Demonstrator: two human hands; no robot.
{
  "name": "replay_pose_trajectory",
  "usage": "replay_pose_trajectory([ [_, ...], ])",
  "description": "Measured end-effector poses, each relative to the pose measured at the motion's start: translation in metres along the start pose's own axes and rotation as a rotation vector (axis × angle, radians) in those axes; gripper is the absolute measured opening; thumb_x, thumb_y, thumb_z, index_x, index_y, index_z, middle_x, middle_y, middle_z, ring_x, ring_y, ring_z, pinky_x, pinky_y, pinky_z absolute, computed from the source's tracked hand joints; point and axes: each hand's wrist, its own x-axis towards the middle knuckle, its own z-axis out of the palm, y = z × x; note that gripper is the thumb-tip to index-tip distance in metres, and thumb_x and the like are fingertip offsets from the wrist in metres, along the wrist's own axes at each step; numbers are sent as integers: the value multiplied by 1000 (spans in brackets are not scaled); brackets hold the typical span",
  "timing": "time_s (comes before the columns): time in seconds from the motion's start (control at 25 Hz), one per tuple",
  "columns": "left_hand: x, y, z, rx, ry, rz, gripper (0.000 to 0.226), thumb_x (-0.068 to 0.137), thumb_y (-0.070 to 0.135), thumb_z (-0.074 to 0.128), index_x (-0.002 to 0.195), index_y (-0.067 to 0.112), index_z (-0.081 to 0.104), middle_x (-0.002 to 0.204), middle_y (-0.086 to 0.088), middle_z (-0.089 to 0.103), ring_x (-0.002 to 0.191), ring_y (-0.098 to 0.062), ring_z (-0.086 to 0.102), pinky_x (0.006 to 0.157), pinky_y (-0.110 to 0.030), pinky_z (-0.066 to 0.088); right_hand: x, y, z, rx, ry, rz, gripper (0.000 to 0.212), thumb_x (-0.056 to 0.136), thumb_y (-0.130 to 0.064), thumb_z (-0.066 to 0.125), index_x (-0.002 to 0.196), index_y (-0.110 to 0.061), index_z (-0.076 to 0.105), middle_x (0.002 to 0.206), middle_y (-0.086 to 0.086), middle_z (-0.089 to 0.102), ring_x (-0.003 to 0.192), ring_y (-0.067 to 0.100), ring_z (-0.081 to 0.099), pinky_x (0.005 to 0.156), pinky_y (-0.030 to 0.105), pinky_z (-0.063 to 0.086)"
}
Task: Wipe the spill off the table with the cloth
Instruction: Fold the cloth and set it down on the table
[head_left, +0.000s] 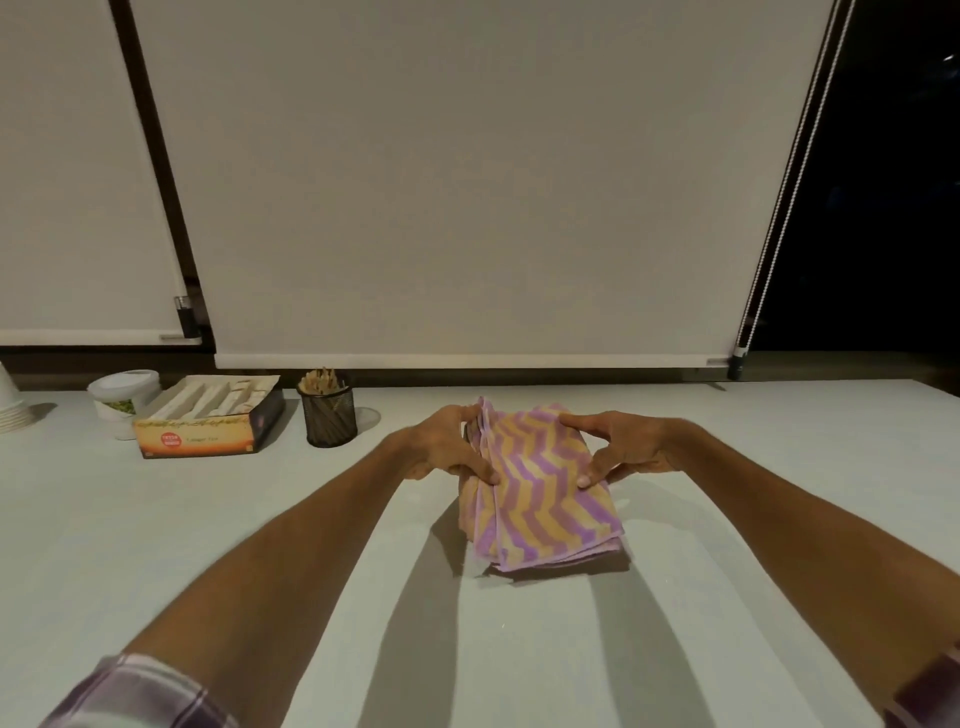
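Folded purple-and-orange zigzag cloth (540, 493) on the pale desk (208, 519), right of the mesh cup (332, 418), left hand (441, 447) and right hand (623, 447) pinching its opposite edges, fingers (483, 473) clamped on fabric

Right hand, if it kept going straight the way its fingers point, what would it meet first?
The right hand points left across the cloth it already grips, so beyond that folded cloth it would probably meet the left hand holding the opposite edge.
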Motion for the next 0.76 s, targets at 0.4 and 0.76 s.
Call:
replay_pose_trajectory([
  [0.4, 143, 1, 4, 96, -25, -21, 68, 66, 2, 85, 117, 27, 48, 109, 7, 58, 100, -18, 63, 66, -21, 60, 113, 49, -84, 0, 64, -80, 101, 70, -4, 86, 151, -26, 30, 142, -1, 41, 121, 28, 56, 86, 36, 58],
  [0.76, 187, -44, 56, 792, 161, -123, 74, 95, 59, 32, 155, 27, 2, 165, -3, -5, 151, -34, -4, 119, -58, -3, 163, 61, -61, -673, 446, -153, 67, 94, -41, 57, 151, -15, 33, 160, 12, 27, 142, 30, 35, 114, 37, 33],
])
